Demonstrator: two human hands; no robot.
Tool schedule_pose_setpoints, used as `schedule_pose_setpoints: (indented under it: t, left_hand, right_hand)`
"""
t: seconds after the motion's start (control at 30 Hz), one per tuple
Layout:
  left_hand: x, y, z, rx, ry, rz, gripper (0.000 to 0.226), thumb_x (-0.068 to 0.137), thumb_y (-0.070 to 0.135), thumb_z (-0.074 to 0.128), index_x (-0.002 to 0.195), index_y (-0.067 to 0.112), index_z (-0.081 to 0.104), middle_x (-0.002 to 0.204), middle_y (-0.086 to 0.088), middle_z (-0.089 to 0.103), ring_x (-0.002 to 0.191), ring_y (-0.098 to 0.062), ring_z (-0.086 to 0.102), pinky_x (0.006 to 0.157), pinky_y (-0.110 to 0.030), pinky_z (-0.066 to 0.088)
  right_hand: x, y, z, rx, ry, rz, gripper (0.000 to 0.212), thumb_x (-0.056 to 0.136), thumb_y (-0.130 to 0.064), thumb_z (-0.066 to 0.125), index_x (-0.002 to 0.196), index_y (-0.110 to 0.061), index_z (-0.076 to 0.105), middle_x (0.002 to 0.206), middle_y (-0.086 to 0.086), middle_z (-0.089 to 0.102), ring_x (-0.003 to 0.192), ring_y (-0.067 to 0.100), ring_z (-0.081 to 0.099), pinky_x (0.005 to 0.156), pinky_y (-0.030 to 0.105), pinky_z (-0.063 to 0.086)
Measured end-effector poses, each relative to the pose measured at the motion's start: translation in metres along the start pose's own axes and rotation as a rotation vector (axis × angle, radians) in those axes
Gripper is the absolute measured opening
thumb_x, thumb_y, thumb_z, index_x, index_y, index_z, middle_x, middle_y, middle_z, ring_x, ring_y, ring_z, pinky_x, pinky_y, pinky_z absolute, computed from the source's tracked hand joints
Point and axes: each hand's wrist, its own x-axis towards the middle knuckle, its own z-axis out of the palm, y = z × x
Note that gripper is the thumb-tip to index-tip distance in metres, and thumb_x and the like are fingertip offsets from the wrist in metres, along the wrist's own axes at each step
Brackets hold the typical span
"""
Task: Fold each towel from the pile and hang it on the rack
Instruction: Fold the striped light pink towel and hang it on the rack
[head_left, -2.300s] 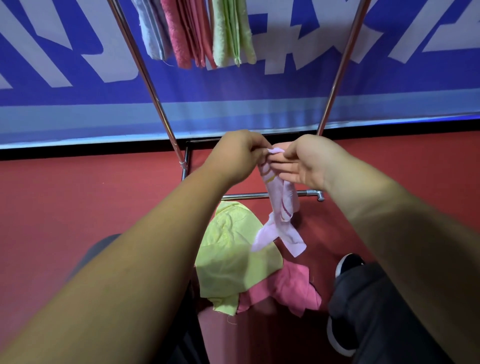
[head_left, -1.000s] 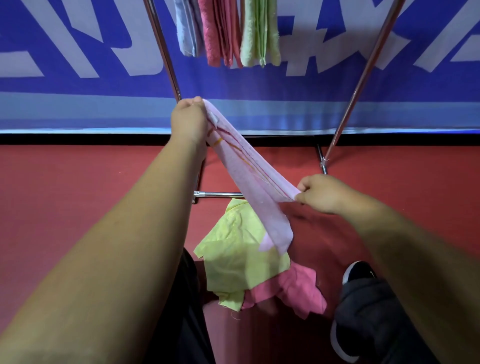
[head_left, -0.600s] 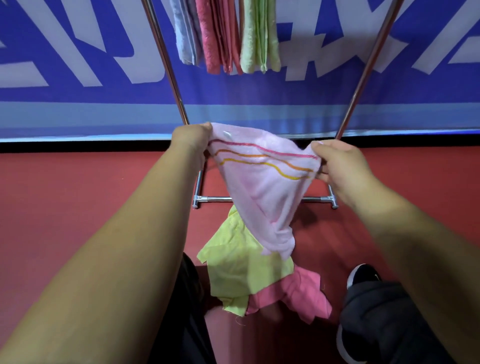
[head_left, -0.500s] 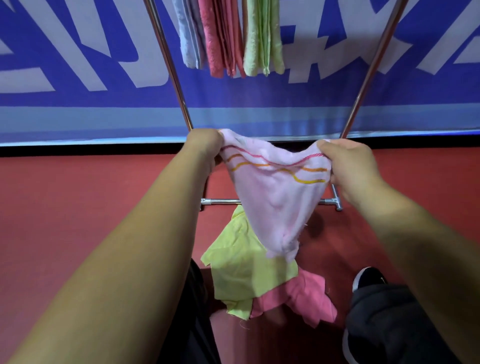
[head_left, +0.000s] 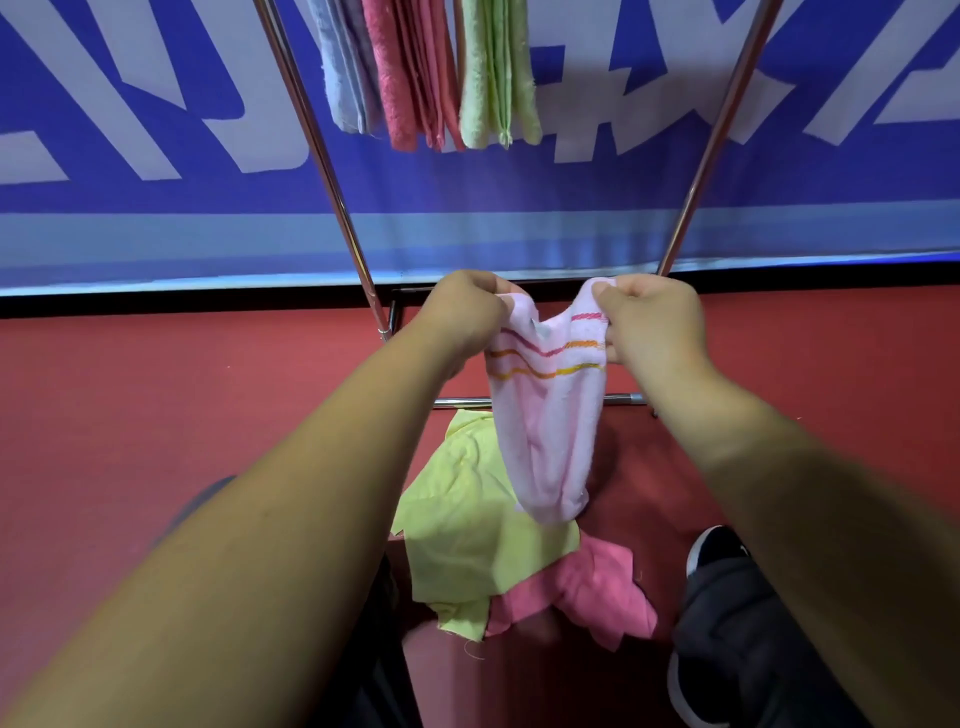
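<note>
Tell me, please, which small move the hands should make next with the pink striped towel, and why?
Probably bring the two held corners together. The left hand and the right hand each pinch a top corner of the pink striped towel, close but apart, and the cloth sags between them, so the half fold is not yet closed.

Striped towel (head_left: 545, 415): pale pink with three thin wavy lines near the top, magenta, orange and yellow. Floor pile: plain yellow-green towel (head_left: 467, 519) and plain hot-pink towel (head_left: 587, 592). Rack (head_left: 322, 156): shiny silver metal. Hanging on it are a light blue towel (head_left: 345, 78), a rose-pink towel (head_left: 410, 78) and a light green towel (head_left: 496, 78). Floor (head_left: 156, 415): dull red. Banner (head_left: 571, 197): deep blue with big whitish shapes, a paler blue band low down and a black strip beneath. Shoe (head_left: 711, 551): black with a white sole edge. Trousers (head_left: 737, 634): dark grey.
</note>
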Motion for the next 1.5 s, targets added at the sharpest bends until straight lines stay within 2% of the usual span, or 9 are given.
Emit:
schedule_pose_setpoints:
  t: [0.17, 0.47, 0.57, 0.73, 0.83, 0.93, 1.1, 1.33, 1.5]
  left_hand:
    - [0.0, -0.003, 0.023, 0.016, 0.088, 0.026, 0.02, 0.09, 0.003, 0.063, 0.088, 0.013, 0.081, 0.07, -0.007, 0.078, 0.052, -0.011, 0.069, 0.057, -0.019, 0.055]
    - [0.01, -0.007, 0.037, -0.018, 0.14, 0.051, 0.019, 0.084, 0.007, 0.071, 0.093, 0.018, 0.083, 0.08, -0.001, 0.079, 0.065, -0.014, 0.064, 0.074, -0.029, 0.06]
    - [0.011, -0.007, 0.037, -0.026, 0.133, 0.066, 0.025, 0.088, 0.004, 0.069, 0.105, 0.017, 0.082, 0.091, -0.003, 0.082, 0.075, -0.016, 0.071, 0.081, -0.032, 0.064]
    - [0.006, -0.002, 0.039, -0.081, 0.082, 0.095, 0.024, 0.097, 0.01, 0.069, 0.119, 0.012, 0.078, 0.102, -0.005, 0.082, 0.097, -0.02, 0.078, 0.092, -0.037, 0.063]
    - [0.003, 0.001, 0.037, -0.085, 0.071, 0.104, 0.027, 0.098, 0.004, 0.064, 0.12, 0.012, 0.077, 0.099, -0.007, 0.081, 0.092, -0.022, 0.079, 0.084, -0.032, 0.065]
    - [0.002, 0.002, 0.031, -0.104, 0.098, 0.11, 0.022, 0.096, 0.003, 0.065, 0.113, 0.009, 0.078, 0.088, -0.008, 0.082, 0.076, -0.017, 0.079, 0.076, -0.03, 0.066]
    - [0.006, 0.004, 0.022, -0.129, 0.108, 0.097, 0.024, 0.091, 0.005, 0.079, 0.114, 0.005, 0.071, 0.088, -0.013, 0.078, 0.08, -0.033, 0.081, 0.082, -0.044, 0.067]
    - [0.005, 0.011, 0.01, -0.221, -0.009, 0.085, 0.043, 0.092, 0.006, 0.082, 0.127, 0.002, 0.058, 0.094, -0.022, 0.074, 0.08, -0.036, 0.08, 0.085, -0.049, 0.067]
    - [0.009, 0.013, -0.006, 0.111, -0.107, 0.25, 0.043, 0.097, -0.002, 0.054, 0.125, 0.026, 0.072, 0.08, -0.008, 0.066, 0.071, -0.019, 0.064, 0.07, -0.028, 0.058]
  right_hand:
    - [-0.015, -0.006, 0.019, -0.032, -0.084, -0.007, 0.01, 0.082, -0.047, 0.072, 0.082, -0.043, 0.081, 0.078, -0.006, 0.081, 0.085, 0.027, 0.081, 0.083, 0.055, 0.066]
    - [-0.019, -0.008, 0.032, -0.168, -0.035, -0.047, 0.025, 0.091, -0.037, 0.066, 0.086, -0.016, 0.079, 0.073, 0.006, 0.075, 0.082, 0.038, 0.076, 0.077, 0.054, 0.065]
    - [-0.018, -0.006, 0.032, -0.234, -0.021, -0.123, 0.024, 0.102, -0.022, 0.064, 0.092, -0.008, 0.08, 0.081, 0.006, 0.077, 0.083, 0.028, 0.073, 0.074, 0.039, 0.06]
    - [-0.025, -0.006, 0.033, -0.141, -0.062, -0.142, 0.029, 0.106, -0.02, 0.065, 0.081, -0.017, 0.078, 0.064, -0.008, 0.067, 0.048, -0.008, 0.054, 0.05, 0.005, 0.039]
    - [-0.026, -0.007, 0.034, -0.153, -0.077, -0.161, 0.029, 0.105, -0.021, 0.065, 0.078, -0.017, 0.075, 0.058, -0.015, 0.065, 0.054, -0.004, 0.056, 0.058, 0.013, 0.045]
    - [-0.029, -0.011, 0.035, -0.052, -0.139, -0.108, 0.024, 0.099, -0.013, 0.064, 0.09, -0.019, 0.085, 0.081, 0.002, 0.081, 0.073, 0.01, 0.076, 0.071, 0.028, 0.065]
    - [-0.031, -0.02, 0.025, -0.017, -0.205, -0.118, 0.024, 0.099, 0.0, 0.062, 0.098, -0.01, 0.084, 0.074, -0.002, 0.078, 0.055, -0.005, 0.066, 0.052, 0.01, 0.049]
    - [-0.022, -0.023, 0.012, -0.142, -0.218, -0.147, 0.008, 0.094, -0.021, 0.076, 0.09, -0.023, 0.083, 0.074, -0.016, 0.079, 0.071, -0.004, 0.07, 0.078, 0.028, 0.057]
    - [-0.024, -0.03, 0.01, -0.232, -0.161, -0.202, 0.011, 0.097, -0.027, 0.071, 0.094, -0.021, 0.08, 0.058, -0.022, 0.062, 0.055, -0.002, 0.052, 0.06, 0.022, 0.04]
